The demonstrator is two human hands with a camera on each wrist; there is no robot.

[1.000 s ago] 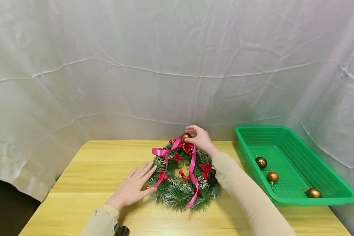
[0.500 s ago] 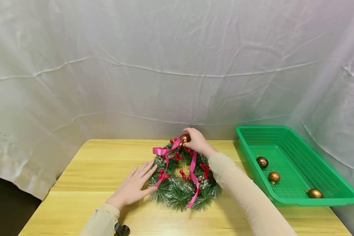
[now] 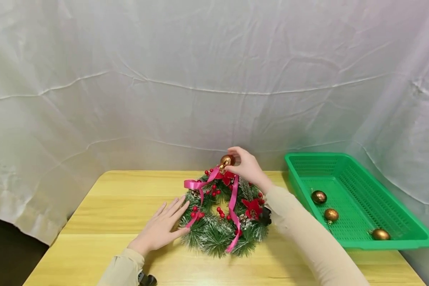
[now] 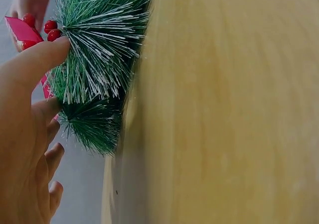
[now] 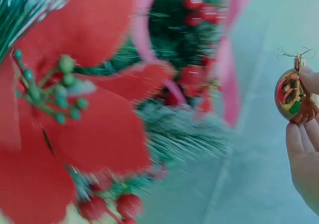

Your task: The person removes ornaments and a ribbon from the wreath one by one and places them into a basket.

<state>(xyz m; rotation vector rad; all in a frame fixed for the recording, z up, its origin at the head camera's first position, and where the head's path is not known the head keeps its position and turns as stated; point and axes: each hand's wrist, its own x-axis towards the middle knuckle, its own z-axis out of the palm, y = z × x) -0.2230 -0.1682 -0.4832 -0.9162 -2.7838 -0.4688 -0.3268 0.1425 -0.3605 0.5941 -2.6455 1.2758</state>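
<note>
A green wreath with frosted tips, red berries, red flowers and pink ribbon lies on the wooden table. Over its far edge, my right hand pinches a shiny bronze Christmas ball between thumb and fingers. In the right wrist view, the Christmas ball has a metal cap and a thin wire loop on top, apart from the wreath. My left hand rests along the wreath's left side, fingers spread and nearly straight. The left wrist view has its thumb against the needles near the berries.
To the right stands a green plastic basket with 3 more bronze balls inside. A pale curtain hangs behind the table. A large red flower fills much of the right wrist view.
My right hand first dipped slightly with the Christmas ball toward the wreath's far edge, then lifted it up and a little right. My left hand has stayed in place.
</note>
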